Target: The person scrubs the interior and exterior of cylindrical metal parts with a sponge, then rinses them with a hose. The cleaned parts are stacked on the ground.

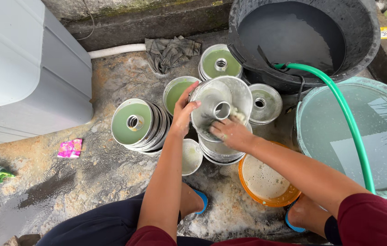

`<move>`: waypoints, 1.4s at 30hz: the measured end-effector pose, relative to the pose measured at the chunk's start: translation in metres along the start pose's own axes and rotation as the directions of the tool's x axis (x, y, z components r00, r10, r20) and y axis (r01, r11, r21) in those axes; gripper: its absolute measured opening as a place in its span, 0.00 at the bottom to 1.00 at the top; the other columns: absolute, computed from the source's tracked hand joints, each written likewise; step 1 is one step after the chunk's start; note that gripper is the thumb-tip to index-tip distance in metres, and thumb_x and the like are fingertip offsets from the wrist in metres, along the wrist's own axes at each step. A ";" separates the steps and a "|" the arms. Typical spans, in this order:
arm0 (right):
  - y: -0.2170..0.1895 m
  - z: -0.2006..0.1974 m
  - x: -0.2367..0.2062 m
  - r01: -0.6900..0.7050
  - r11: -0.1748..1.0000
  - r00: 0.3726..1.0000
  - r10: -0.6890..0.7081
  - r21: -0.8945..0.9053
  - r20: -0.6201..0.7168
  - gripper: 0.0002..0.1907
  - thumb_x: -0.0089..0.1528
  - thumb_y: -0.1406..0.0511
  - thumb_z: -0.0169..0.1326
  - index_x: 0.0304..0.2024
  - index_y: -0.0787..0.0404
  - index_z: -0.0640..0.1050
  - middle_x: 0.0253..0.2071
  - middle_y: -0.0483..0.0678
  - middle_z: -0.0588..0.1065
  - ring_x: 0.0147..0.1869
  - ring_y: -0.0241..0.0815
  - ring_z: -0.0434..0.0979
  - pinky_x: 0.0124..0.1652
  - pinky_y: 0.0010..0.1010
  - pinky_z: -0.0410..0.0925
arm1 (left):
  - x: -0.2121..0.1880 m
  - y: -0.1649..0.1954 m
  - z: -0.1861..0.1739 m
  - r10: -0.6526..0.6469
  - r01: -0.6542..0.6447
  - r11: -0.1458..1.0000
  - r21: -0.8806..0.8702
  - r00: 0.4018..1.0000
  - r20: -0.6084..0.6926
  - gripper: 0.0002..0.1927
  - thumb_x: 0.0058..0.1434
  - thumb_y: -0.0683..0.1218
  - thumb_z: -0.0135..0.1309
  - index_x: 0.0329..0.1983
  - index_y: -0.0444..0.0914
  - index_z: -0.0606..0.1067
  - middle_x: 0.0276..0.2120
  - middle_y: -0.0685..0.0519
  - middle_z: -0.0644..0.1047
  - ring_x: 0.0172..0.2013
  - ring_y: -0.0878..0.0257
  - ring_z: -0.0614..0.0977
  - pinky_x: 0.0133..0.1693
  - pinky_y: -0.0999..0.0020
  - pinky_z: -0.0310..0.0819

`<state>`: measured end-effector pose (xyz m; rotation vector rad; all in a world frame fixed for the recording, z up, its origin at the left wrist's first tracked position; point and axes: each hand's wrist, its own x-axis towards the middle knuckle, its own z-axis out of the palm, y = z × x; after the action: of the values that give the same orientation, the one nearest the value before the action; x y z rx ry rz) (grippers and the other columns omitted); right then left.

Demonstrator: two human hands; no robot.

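Centre of the frame: the left hand (183, 115) grips the rim of a tilted metal ring mould (221, 108), while the right hand (231, 133) closes on a sponge (236, 115) pressed inside it. Under them sits a stack of moulds (221, 152); another stack (139, 125) lies to the left, more above. An orange bowl of suds (266, 180) crowds the lower right, and a green hose (346, 118) crosses a teal basin (362, 136) from the black tub (303, 38) at upper right.
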<state>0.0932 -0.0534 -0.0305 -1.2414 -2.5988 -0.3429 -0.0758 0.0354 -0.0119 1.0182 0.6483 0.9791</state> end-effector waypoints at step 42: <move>0.033 0.048 -0.004 -0.718 -0.092 0.392 0.766 0.690 0.510 0.23 0.70 0.54 0.42 0.56 0.64 0.74 0.50 0.58 0.76 0.50 0.53 0.75 0.50 0.47 0.68 | -0.013 0.002 0.087 0.249 -0.099 0.729 0.677 0.960 -0.128 0.38 0.47 0.53 0.66 0.66 0.49 0.74 0.47 0.43 0.78 0.47 0.52 0.83 0.52 0.60 0.77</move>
<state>0.1158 -0.0209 -0.0737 -1.8260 -1.0743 1.0617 -0.0108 -0.0106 0.0252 1.6495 1.1501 1.0511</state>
